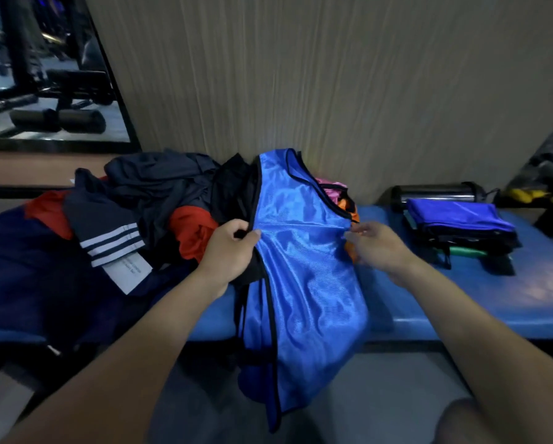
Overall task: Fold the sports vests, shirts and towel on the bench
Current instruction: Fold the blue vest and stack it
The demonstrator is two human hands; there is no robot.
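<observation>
A shiny blue sports vest (304, 267) with black trim lies lengthwise across the blue bench (493, 302), its lower end hanging over the front edge. My left hand (230, 251) pinches the vest's left black edge between thumb and fingers. My right hand (377, 245) is at the vest's right edge with loosely bent fingers; whether it grips the cloth is unclear. A heap of unfolded clothes (147, 200), dark grey, navy and red, lies on the left of the bench. Folded vests (458, 222) are stacked on the right, a blue one on top.
Pink and orange cloth (339, 190) peeks out behind the vest. A metal cylinder (435, 192) lies behind the folded stack by the wall. A mirror (44, 68) at upper left reflects gym equipment. Grey floor runs below the bench's front edge.
</observation>
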